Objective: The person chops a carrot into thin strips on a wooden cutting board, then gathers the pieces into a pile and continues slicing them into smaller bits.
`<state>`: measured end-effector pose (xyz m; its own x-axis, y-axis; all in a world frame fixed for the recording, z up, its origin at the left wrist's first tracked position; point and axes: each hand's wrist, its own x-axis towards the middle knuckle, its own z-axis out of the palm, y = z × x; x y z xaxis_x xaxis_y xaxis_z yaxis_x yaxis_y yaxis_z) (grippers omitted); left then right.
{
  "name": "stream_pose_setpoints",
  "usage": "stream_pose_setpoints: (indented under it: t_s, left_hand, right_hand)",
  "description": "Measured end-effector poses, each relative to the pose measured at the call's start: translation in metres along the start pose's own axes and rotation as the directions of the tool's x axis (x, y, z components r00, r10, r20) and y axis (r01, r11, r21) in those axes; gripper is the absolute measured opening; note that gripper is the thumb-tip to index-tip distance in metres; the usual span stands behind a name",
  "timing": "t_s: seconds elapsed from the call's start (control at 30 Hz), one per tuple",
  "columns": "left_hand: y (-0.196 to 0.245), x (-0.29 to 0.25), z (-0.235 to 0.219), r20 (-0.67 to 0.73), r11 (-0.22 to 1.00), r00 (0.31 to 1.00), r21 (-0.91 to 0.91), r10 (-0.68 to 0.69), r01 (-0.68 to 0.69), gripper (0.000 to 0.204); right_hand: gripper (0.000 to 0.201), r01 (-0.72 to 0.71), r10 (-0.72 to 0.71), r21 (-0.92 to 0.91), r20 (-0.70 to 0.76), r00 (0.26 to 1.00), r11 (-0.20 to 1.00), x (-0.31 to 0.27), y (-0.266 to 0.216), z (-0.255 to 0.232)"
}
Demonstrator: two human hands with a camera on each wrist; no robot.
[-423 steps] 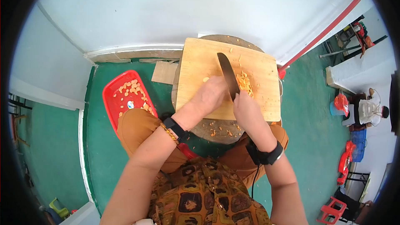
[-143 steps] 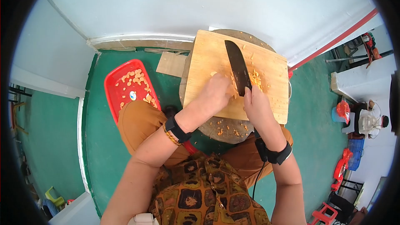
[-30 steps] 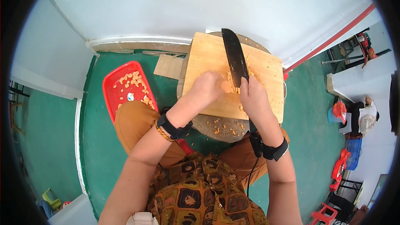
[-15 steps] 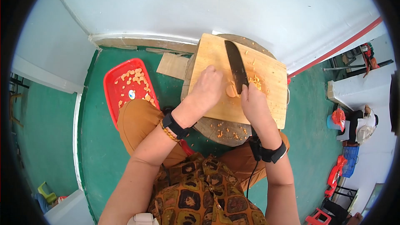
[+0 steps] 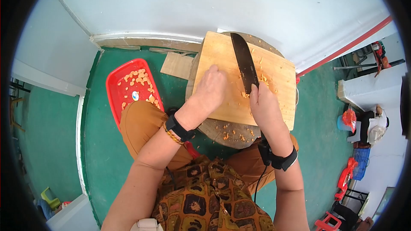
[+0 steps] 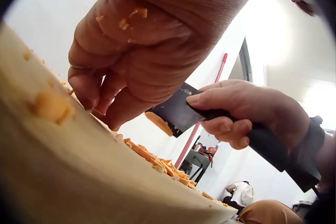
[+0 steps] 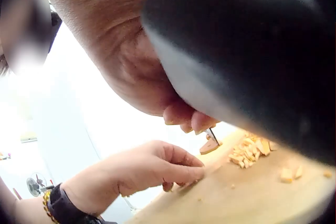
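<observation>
My right hand (image 5: 266, 105) grips the handle of a black kitchen knife (image 5: 244, 62), its long blade pointing away over the wooden cutting board (image 5: 218, 49). In the left wrist view a carrot slice (image 6: 159, 123) rests against the blade's lower edge. My left hand (image 5: 209, 90) is on the board's left part, fingers curled down and thumb near them, fingertips right at the wood. I cannot tell whether they pinch anything. Orange crumbs stick to its palm. Carrot shreds (image 7: 251, 150) lie in a pile beside the knife, partly hidden by the right hand in the head view.
Under the board stands a round wooden block (image 5: 222, 134) with scattered carrot bits. A red basin (image 5: 112, 90) with carrot slices sits on the green floor at left. A wall (image 5: 205, 8) rises just beyond the board. Another person (image 5: 377, 124) sits far right.
A second ago my left hand was beside the blade at a carrot slice; it has let go and moved left across the board. The knife stays in my right hand, shifting slightly.
</observation>
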<state>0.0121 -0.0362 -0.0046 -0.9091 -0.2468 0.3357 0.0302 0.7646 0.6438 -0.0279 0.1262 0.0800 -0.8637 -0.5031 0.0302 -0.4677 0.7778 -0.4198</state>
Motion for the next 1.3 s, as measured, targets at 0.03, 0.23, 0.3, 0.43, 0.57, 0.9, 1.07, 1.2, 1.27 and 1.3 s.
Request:
stream_pose_setpoints:
  t_s: [0.03,0.23,0.3,0.43,0.57,0.9,1.07,1.2,1.27,1.3]
  left_hand:
    - [0.002,0.001,-0.002,0.000,1.000,1.000,-0.005,-0.006,0.006,0.010]
    - [0.010,0.001,-0.008,0.005,0.995,1.000,-0.099,-0.030,0.030,0.015]
    - [0.015,0.002,-0.005,0.039,0.986,0.999,-0.164,0.013,-0.006,0.018]
    - [0.016,-0.007,0.005,0.045,0.976,0.993,-0.194,0.106,-0.096,0.022]
    - [0.020,-0.007,0.001,0.073,0.970,0.997,-0.243,0.036,-0.017,0.025]
    - [0.022,-0.004,-0.004,0.176,0.976,0.980,-0.180,-0.095,0.126,0.017]
    - [0.027,0.000,-0.004,0.181,0.972,0.981,-0.206,-0.074,0.111,0.013]
    - [0.023,-0.006,0.000,0.127,0.975,0.991,-0.208,-0.047,0.073,0.013]
    - [0.025,-0.004,-0.001,0.139,0.975,0.988,-0.205,-0.063,0.091,0.012]
    - [0.024,-0.004,-0.001,0.141,0.975,0.988,-0.202,-0.067,0.095,0.012]
  right_hand:
    - [0.024,-0.002,0.002,-0.020,0.000,1.000,1.000,0.000,0.000,0.004]
    - [0.024,0.015,-0.016,0.024,0.047,0.999,1.000,-0.001,0.014,0.027]
    - [0.024,0.013,-0.014,0.037,0.037,0.999,0.999,-0.002,0.017,0.025]
    - [0.024,-0.009,0.009,0.054,0.011,1.000,0.998,-0.002,0.013,0.019]
    - [0.023,-0.002,0.005,0.116,-0.029,1.000,0.993,-0.003,-0.002,-0.002]
    - [0.024,0.040,-0.037,0.126,-0.026,0.999,0.991,-0.005,-0.017,-0.002]
    - [0.024,0.071,-0.068,0.073,-0.038,0.997,0.995,0.000,0.007,0.024]
    - [0.024,0.003,0.000,0.133,-0.026,1.000,0.991,0.003,-0.002,0.008]
    - [0.024,0.013,-0.008,0.140,-0.035,0.999,0.990,0.003,-0.006,0.002]
    - [0.023,0.009,-0.008,0.099,-0.008,1.000,0.995,0.003,-0.003,0.008]
